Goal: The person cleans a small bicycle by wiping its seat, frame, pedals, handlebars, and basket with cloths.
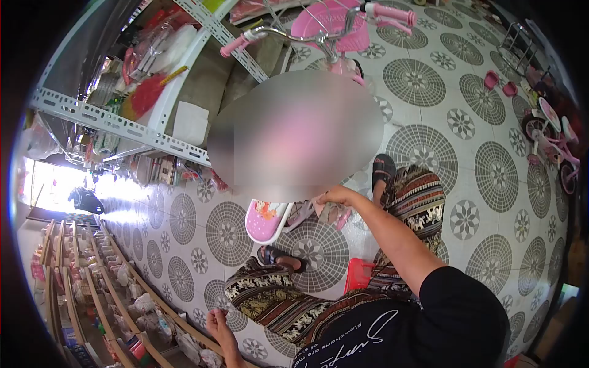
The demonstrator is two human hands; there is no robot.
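Note:
A pink child's bicycle (333,52) stands in front of me, its middle hidden by a large blur. My right hand (336,196) reaches to its rear part, beside the pink-and-white printed rear piece (266,222). The fingers look closed there, but the blur covers part of them and hides what they grip. At the lower left, away from the bicycle, my left hand (221,322) is held low with curled fingers; what is in them is too small to make out.
Metal shelving (123,119) with packaged goods stands at the left. A slatted rack (116,288) of goods fills the lower left. A red plastic stool (358,273) is beneath me. Pink slippers (500,83) and another pink bicycle (555,144) are at the right, on patterned floor tiles (423,153).

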